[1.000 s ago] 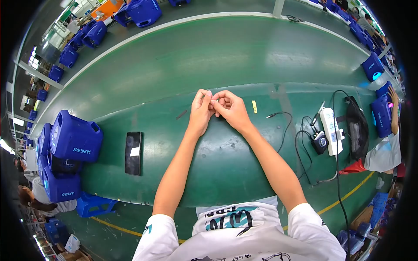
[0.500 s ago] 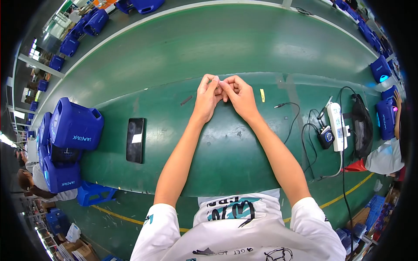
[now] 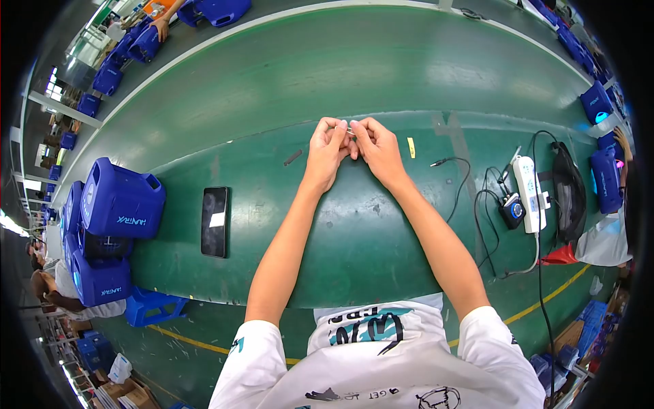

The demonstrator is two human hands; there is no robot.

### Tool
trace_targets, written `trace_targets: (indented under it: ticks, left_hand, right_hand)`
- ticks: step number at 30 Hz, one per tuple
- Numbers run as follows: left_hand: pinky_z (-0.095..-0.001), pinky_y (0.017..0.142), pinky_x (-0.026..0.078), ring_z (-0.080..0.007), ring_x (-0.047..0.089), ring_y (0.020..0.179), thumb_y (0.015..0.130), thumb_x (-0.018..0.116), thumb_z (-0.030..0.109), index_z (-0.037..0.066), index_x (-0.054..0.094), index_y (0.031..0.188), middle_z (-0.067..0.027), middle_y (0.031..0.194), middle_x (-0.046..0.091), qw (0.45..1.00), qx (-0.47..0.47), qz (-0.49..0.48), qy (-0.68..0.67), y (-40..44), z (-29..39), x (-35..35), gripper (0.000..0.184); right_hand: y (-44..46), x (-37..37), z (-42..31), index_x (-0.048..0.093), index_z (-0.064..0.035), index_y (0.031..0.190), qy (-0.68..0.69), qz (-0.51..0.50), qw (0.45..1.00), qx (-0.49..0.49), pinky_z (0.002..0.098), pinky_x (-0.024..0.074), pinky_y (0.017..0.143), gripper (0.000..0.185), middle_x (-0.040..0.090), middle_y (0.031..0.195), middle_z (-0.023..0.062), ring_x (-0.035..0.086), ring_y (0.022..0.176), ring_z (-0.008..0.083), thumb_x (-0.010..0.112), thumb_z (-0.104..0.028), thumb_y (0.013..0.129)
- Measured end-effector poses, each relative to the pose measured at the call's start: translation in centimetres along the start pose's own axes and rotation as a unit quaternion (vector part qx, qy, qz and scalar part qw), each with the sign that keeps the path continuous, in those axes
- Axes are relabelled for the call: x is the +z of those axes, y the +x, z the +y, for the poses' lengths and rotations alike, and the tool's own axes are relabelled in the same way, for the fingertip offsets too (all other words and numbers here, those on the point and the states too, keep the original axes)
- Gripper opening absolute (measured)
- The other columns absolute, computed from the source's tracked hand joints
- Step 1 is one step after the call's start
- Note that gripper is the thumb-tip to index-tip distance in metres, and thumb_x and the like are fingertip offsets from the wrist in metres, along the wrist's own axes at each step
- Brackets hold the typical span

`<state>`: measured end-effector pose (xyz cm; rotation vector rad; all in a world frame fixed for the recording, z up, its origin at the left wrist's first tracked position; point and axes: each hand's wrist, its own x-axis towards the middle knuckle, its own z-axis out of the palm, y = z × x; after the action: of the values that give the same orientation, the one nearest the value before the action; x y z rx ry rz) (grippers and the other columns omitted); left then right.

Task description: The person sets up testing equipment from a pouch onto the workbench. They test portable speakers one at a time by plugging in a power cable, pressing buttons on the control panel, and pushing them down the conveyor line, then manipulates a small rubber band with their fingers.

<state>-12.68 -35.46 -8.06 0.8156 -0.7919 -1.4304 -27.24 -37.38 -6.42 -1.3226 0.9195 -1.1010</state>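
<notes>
My left hand (image 3: 327, 153) and my right hand (image 3: 379, 151) meet over the far part of the green table (image 3: 354, 252). Thumb and fingers of each are pinched together, tips almost touching. A tiny pale, thin piece (image 3: 350, 130) shows between the fingertips; it is too small to name. Left of my left hand lies a short dark strip (image 3: 293, 157). A yellow strip (image 3: 411, 147) lies just right of my right hand.
A black phone (image 3: 214, 222) lies at left, near stacked blue speaker-like boxes (image 3: 122, 204). On the right are a white power strip (image 3: 528, 193), a black adapter (image 3: 511, 213), loose cables and a black pouch (image 3: 569, 191). A conveyor-like green surface (image 3: 340, 68) runs behind.
My fingertips have parted slightly, and a thin pale piece now shows between them. A co-worker's hand has appeared at the upper left beside a blue box. The view has shifted slightly.
</notes>
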Motion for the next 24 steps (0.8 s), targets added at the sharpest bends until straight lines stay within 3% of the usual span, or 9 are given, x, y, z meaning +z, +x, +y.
trace_targets:
  ticks: [10,17,24]
  left_hand:
    - [-0.0332,0.072,0.051,-0.0171,0.062,0.073,0.107,0.067,0.017,0.005,0.056,0.109,-0.0037,0.085,0.061,0.999,-0.009,-0.015,0.027,-0.1,0.4,0.2,0.016]
    - [-0.0335,0.075,0.056,-0.0178,0.065,0.076,0.108,0.065,0.016,0.004,0.056,0.109,-0.0058,0.086,0.065,0.999,-0.012,-0.031,0.011,0.0,0.2,0.1,0.015]
    - [-0.0338,0.07,0.058,-0.0193,0.068,0.075,0.11,0.062,0.016,0.003,0.052,0.111,-0.0085,0.087,0.066,1.0,0.003,-0.01,0.0,-0.1,0.3,0.5,0.016]
  right_hand:
    - [0.8,-0.2,1.7,0.061,0.0001,0.107,0.031,0.077,0.997,0.006,0.0247,0.0443,0.056,0.023,0.065,0.081,0.0018,0.056,0.066,0.005,0.064,-0.023,0.109]
    - [0.5,0.0,1.0,0.061,-0.0004,0.105,0.019,0.055,0.998,-0.037,0.0246,0.0431,0.056,0.02,0.062,0.078,0.0012,0.055,0.062,0.0062,0.065,-0.02,0.108]
    - [0.5,0.1,0.8,0.06,-0.0011,0.103,-0.013,0.033,0.998,-0.051,0.0259,0.0439,0.055,0.015,0.063,0.076,0.0021,0.058,0.061,0.0072,0.063,-0.015,0.107]
